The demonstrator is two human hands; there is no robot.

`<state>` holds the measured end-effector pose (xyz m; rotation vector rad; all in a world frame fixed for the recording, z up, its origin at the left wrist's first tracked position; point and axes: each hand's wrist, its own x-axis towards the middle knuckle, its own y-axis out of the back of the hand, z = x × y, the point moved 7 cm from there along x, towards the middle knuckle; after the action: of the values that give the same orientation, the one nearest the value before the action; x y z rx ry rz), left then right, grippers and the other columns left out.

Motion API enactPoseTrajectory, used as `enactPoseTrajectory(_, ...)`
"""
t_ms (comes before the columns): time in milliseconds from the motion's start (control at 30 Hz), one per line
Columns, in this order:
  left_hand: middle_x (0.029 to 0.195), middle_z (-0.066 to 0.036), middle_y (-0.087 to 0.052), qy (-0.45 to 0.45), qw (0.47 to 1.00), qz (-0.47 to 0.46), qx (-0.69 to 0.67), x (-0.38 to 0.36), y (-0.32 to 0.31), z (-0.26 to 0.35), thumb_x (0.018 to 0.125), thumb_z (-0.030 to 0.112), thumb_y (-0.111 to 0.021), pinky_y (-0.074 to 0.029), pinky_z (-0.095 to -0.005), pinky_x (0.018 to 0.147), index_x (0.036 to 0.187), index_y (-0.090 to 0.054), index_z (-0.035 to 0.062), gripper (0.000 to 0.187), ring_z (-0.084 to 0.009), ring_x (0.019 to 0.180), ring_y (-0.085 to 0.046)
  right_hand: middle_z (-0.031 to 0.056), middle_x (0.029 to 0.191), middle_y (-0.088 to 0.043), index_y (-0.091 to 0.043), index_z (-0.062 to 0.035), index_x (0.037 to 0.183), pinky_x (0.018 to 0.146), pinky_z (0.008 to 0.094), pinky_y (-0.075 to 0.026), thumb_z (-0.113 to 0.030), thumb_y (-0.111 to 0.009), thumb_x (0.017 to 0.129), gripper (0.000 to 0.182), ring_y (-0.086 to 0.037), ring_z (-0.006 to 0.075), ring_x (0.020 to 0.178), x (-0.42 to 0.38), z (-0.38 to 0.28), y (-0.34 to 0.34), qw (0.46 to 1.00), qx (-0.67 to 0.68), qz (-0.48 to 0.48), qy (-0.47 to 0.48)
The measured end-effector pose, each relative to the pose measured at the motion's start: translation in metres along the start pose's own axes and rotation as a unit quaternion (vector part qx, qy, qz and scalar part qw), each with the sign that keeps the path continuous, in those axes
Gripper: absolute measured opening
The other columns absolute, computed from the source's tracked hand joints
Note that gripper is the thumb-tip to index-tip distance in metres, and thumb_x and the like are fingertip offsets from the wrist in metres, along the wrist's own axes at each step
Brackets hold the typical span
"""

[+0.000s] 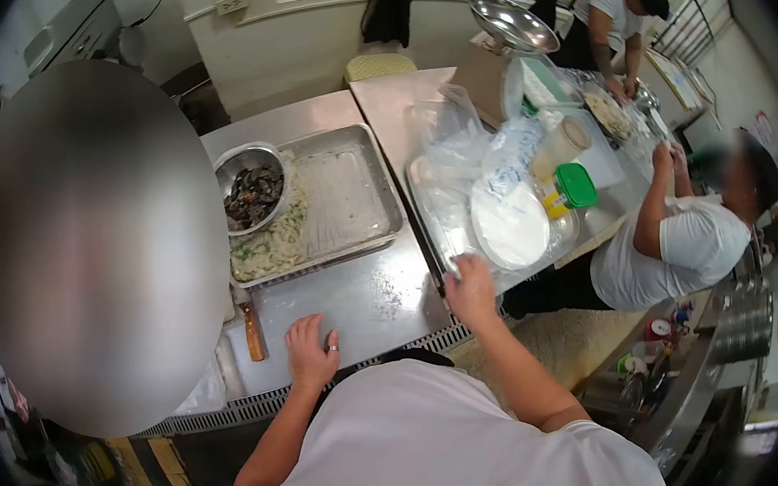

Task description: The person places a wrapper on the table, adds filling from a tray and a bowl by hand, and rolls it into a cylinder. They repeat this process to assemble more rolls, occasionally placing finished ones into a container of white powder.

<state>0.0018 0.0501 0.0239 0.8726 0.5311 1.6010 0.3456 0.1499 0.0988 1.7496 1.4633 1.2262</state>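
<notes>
My left hand [312, 352] lies on the steel table [358, 307] with its fingers apart, a ring on one of them. Close to it is a tool's wooden handle [253, 333]; its other end is hidden. My right hand [471, 291] is closed at the near corner of a tray [423, 204] heaped with clear plastic. Whatever its fingers hold there is too small to make out. Beyond my left hand, a steel bowl of dark pieces [254, 188] sits in a large metal tray [382, 173], over a pale mixture with green bits [272, 245].
Right of me are a round white thing [511, 228], a green-lidded tub [575, 186] and a plastic bag [514, 156]. A steel scale pan [514, 23] stands behind. Two co-workers [671, 249] work at the right; a blurred oval [100, 252] covers the left.
</notes>
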Motion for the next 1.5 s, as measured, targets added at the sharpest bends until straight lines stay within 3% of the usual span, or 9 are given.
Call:
enactPoseTrajectory(233,0.135,-0.017,-0.065,-0.051,0.998,-0.022,0.001,0.011,-0.018,0.017,0.093,0.018,-0.076,-0.042,-0.0524,0.113,0.136,-0.063,0.0023,0.047,-0.0391,0.13,-0.057,0.0223,0.13,-0.07,-0.076,-0.0012,0.108,0.11,0.0602,-0.044,-0.013,-0.072,0.085,0.027,-0.061,0.0445,0.123,0.021,0.084,0.018,0.965,-0.255,0.06,0.017)
enactPoseTrajectory(533,0.134,-0.017,-0.066,-0.057,0.998,-0.001,-0.011,0.007,-0.011,0.015,0.093,0.017,-0.076,-0.044,-0.053,0.111,0.136,-0.063,0.0019,0.047,-0.0405,0.127,-0.059,0.0154,0.122,-0.074,-0.075,-0.0069,0.104,0.103,0.052,-0.049,-0.007,-0.074,0.089,0.015,-0.067,0.0402,0.114,0.031,0.078,0.038,0.981,-0.105,0.16,0.012)
enactPoseTrajectory(700,0.137,-0.018,-0.065,-0.05,0.999,-0.01,-0.009,0.007,-0.015,0.011,0.092,0.017,-0.077,-0.043,-0.0535,0.114,0.139,-0.062,0.0019,0.052,-0.0411,0.128,-0.059,0.0183,0.113,-0.072,-0.069,-0.0059,0.098,0.094,0.0536,-0.051,-0.009,-0.077,0.087,0.014,-0.066,0.0421,0.107,0.024,0.01,0.011,0.987,0.007,0.097,0.126)
enactPoseTrajectory(767,0.142,-0.018,-0.063,-0.048,0.999,-0.005,-0.024,0.008,-0.01,0.016,0.089,0.016,-0.079,-0.043,-0.0537,0.116,0.141,-0.06,0.0011,0.057,-0.0412,0.132,-0.057,0.022,0.112,-0.072,-0.069,-0.0027,0.097,0.093,0.0558,-0.052,-0.009,-0.077,0.085,0.015,-0.065,0.0442,0.104,0.005,-0.024,-0.017,0.986,0.037,0.009,0.163)
enactPoseTrajectory(900,0.151,-0.017,-0.058,-0.13,0.99,-0.023,-0.042,0.017,0.009,0.05,0.083,0.015,-0.083,-0.04,-0.0567,0.121,0.148,-0.056,0.0065,0.072,-0.0411,0.14,-0.054,0.0196,0.102,-0.069,-0.068,-0.0014,0.098,0.09,0.0519,-0.053,-0.013,-0.076,0.087,0.018,-0.065,0.0407,0.1,-0.048,-0.088,-0.073,0.935,0.106,-0.155,0.3)
enactPoseTrajectory(1033,0.147,-0.012,-0.063,-0.186,0.98,-0.051,0.046,0.016,0.005,0.053,0.078,0.009,-0.082,-0.039,-0.0604,0.121,0.135,-0.07,0.0131,0.058,-0.0378,0.144,-0.054,0.0169,0.103,-0.068,-0.07,-0.0029,0.105,0.092,0.0524,-0.052,-0.016,-0.079,0.085,0.025,-0.064,0.0396,0.101,-0.073,-0.132,-0.094,0.885,0.158,-0.206,0.386)
enactPoseTrajectory(1200,0.135,-0.008,-0.071,-0.099,0.995,-0.026,0.005,-0.002,-0.003,-0.004,0.076,0.002,-0.078,-0.039,-0.0597,0.122,0.109,-0.081,0.0121,0.035,-0.0358,0.138,-0.059,0.0145,0.107,-0.068,-0.074,-0.006,0.112,0.099,0.0527,-0.051,-0.012,-0.081,0.081,0.032,-0.064,0.0385,0.107,-0.059,-0.132,-0.078,0.926,0.102,-0.21,0.296)
enactPoseTrajectory(1333,0.132,-0.009,-0.072,-0.077,0.997,-0.001,-0.006,-0.02,0.012,-0.009,0.078,0.005,-0.08,-0.041,-0.0576,0.119,0.108,-0.081,0.0121,0.031,-0.0364,0.132,-0.062,0.0122,0.105,-0.066,-0.077,-0.0081,0.102,0.098,0.0496,-0.049,-0.009,-0.079,0.076,0.026,-0.062,0.0364,0.105,-0.064,-0.101,-0.096,0.935,0.06,-0.231,0.261)
enactPoseTrajectory(1500,0.135,-0.009,-0.07,-0.05,0.998,0.044,-0.015,-0.022,0.021,-0.004,0.083,0.018,-0.088,-0.043,-0.0561,0.115,0.106,-0.082,0.0113,0.024,-0.0384,0.134,-0.059,0.0137,0.103,-0.069,-0.082,-0.0098,0.1,0.099,0.0517,-0.047,-0.018,-0.085,0.083,0.019,-0.063,0.0378,0.104,-0.058,-0.089,-0.101,0.942,0.071,-0.255,0.206)
